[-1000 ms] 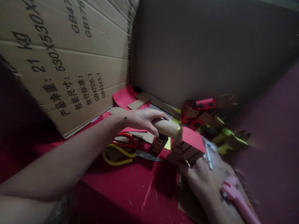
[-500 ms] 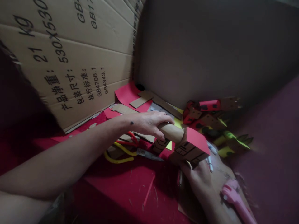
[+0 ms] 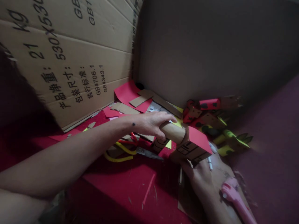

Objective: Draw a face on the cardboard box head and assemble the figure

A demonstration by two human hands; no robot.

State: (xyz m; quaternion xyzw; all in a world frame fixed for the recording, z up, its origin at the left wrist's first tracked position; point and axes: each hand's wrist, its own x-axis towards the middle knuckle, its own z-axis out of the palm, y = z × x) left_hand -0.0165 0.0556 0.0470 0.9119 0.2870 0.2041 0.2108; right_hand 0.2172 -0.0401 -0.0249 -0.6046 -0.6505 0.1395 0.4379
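My left hand (image 3: pixel 156 123) is closed around one end of a plain cardboard tube (image 3: pixel 174 132). The tube's other end meets a small cardboard box (image 3: pixel 195 150), which has a red paper face and black lines drawn on its side. From below, my right hand (image 3: pixel 199 174) grips this box, and most of its fingers are hidden behind it. Under my left hand stands another piece with black lines (image 3: pixel 160 144). Scissors with yellow and red handles (image 3: pixel 125 149) lie beside my left wrist, blades pointing right.
A large printed cardboard panel (image 3: pixel 93 43) stands at the left. Red paper (image 3: pixel 128 93) and cardboard scraps lie behind my hands. Red and yellow cardboard figures (image 3: pixel 210 105) sit at the back right. A pink glue gun (image 3: pixel 233 194) rests beside my right forearm on the red-covered table (image 3: pixel 116 189).
The tube and box have shifted slightly to the right with my hands. Both hands keep the same hold, and the view has tilted a little.
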